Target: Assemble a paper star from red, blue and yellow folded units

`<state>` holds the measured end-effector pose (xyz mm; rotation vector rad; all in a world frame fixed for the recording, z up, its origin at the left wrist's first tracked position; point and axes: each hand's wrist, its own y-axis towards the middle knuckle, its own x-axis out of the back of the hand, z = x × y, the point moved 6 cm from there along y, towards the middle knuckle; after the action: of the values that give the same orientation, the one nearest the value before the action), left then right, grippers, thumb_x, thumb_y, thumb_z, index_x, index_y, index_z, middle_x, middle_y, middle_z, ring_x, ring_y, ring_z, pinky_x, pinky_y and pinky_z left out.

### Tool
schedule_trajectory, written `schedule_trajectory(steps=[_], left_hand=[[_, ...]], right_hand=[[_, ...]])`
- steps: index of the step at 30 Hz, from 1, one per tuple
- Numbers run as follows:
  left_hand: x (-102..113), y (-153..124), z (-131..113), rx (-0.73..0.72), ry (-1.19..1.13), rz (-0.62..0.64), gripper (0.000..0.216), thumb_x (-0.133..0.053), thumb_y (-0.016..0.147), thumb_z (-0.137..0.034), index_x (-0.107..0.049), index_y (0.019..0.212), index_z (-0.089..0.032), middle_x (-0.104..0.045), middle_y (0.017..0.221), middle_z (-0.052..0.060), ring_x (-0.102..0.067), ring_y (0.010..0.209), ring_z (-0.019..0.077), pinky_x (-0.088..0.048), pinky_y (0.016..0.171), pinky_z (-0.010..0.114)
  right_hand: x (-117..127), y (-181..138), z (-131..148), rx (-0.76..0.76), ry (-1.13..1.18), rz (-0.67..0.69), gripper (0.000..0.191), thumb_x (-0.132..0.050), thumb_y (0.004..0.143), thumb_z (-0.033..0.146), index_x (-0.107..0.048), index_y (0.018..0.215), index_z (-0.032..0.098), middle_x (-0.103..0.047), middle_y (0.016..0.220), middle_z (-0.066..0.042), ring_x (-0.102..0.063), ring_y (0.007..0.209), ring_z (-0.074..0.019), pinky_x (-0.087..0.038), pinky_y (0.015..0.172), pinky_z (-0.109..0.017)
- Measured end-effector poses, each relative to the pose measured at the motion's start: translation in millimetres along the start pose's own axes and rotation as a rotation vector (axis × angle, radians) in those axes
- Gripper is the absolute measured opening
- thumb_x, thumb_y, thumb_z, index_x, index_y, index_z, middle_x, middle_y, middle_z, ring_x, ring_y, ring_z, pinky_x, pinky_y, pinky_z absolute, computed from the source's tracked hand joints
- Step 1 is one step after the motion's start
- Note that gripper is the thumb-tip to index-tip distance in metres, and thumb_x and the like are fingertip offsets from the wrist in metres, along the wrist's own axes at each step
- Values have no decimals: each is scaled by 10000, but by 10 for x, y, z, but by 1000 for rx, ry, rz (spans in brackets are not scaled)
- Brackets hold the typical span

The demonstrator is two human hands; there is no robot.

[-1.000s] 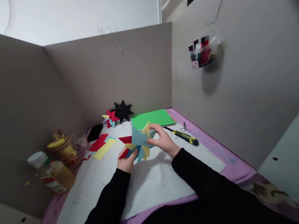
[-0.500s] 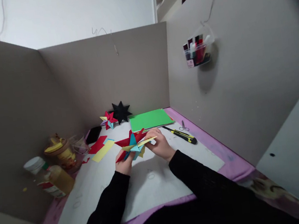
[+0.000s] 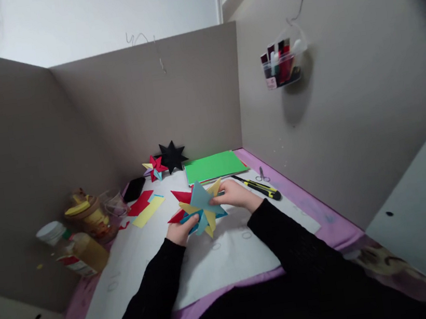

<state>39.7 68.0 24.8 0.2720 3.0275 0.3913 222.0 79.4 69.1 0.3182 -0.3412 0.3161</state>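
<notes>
Both my hands hold a folded paper star of blue, yellow and red points just above the white sheet on the desk. My left hand grips its lower left side with curled fingers. My right hand pinches its right edge, the blue face turned toward me. Both sleeves are black.
A small red-yellow star and a black star stand at the back wall. A green paper stack, a utility knife and small scissors lie to the right. Jars and a bottle crowd the left; red and yellow strips lie nearby.
The star was tipped flat with its red side up half a second ago; now it is turned back with the blue face toward me. Both hands kept hold.
</notes>
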Motion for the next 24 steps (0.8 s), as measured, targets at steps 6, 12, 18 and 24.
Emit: schedule_trajectory(steps=[6, 12, 18, 24], left_hand=[[-46, -32, -27, 37, -39, 22, 491, -772, 593, -390, -682, 990, -114, -698, 1019, 124, -624, 986, 306, -466, 912, 440], [-77, -40, -24, 89, -16, 71, 470, -764, 619, -386, -682, 998, -120, -702, 1004, 122, -629, 966, 308, -461, 908, 446], [-104, -128, -101, 169, -347, 530, 705, -669, 633, -618, -608, 1172, -167, -621, 1185, 148, -529, 1142, 357, -446, 909, 457], [56, -186, -229, 228, -364, 599, 854, -589, 567, -763, -624, 1146, -136, -624, 1161, 180, -525, 1135, 386, -438, 902, 484]], right_hand=[[-11, -40, 68, 38, 73, 237, 345, -696, 659, 363, -710, 918, 136, -713, 898, -38, -643, 803, -203, -503, 768, -321], [-67, -20, -12, 13, 133, 223, 357, -704, 638, 331, -702, 928, 123, -708, 875, -40, -638, 782, -195, -505, 754, -312], [-62, -29, -55, -18, 155, 183, 341, -683, 632, 265, -703, 937, 114, -709, 817, -35, -635, 709, -174, -503, 688, -280], [-127, -108, 125, 58, 30, 201, 256, -628, 682, 266, -718, 891, 149, -713, 857, -15, -639, 764, -185, -502, 699, -276]])
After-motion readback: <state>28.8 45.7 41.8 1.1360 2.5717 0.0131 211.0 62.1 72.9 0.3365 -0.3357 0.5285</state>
